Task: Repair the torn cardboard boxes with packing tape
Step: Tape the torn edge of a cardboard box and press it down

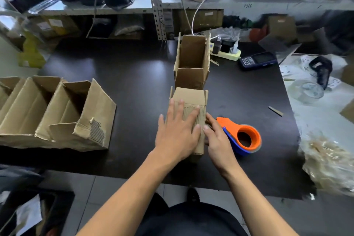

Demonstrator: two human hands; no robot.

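A small cardboard box [188, 96] lies on its side on the dark table [134, 86], near the front edge. My left hand [177, 132] rests flat on its top face, fingers spread. My right hand [216, 138] touches the box's right edge with its fingertips. An orange and blue tape dispenser [243, 136] with clear tape lies on the table just right of my right hand, held by neither hand. A second, taller open box [191, 59] stands right behind the small one.
Several larger torn open boxes [57, 113] stand at the table's left. A power strip [227, 54] and a dark handheld device [257, 60] lie at the back right. Clear plastic wrap [329, 165], a tape roll [308, 91] and a scanner [321, 71] sit at the right.
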